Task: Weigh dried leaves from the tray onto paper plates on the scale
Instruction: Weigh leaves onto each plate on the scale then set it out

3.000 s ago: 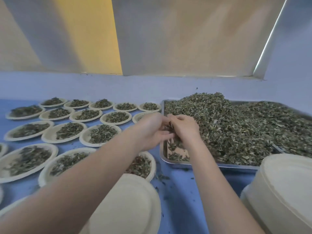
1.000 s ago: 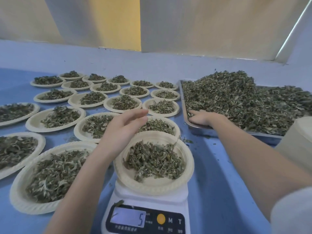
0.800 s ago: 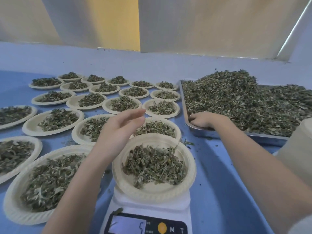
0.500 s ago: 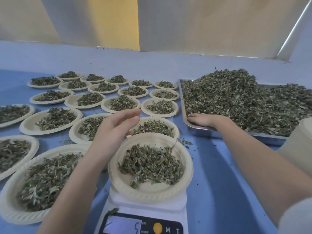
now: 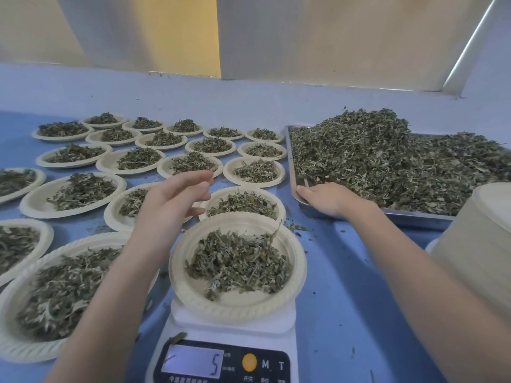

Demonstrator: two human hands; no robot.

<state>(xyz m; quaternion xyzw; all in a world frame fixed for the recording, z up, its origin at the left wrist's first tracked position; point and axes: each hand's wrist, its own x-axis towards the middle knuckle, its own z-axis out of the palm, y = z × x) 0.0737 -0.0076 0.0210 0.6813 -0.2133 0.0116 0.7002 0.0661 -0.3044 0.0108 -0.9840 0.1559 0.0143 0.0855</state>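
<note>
Our left hand (image 5: 177,200) hovers with fingers straight and empty just left of the paper plate (image 5: 237,297) on the scale (image 5: 232,327), while our right hand (image 5: 326,199) rests on the near left corner of the metal tray (image 5: 414,218), fingers curled down into the dried leaves (image 5: 387,164); whether it pinches any we cannot tell. That plate holds a loose mound of leaves, and the display (image 5: 193,360) shows 5. Filled plates (image 5: 74,193) cover the blue table (image 5: 345,299) to the left, and a stack of empty plates (image 5: 481,239) stands at the right edge.

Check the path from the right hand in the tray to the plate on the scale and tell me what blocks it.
Nothing visible does. Bare blue table separates the right hand on the tray from the plate on the scale; the left hand hovers leftward.
</note>
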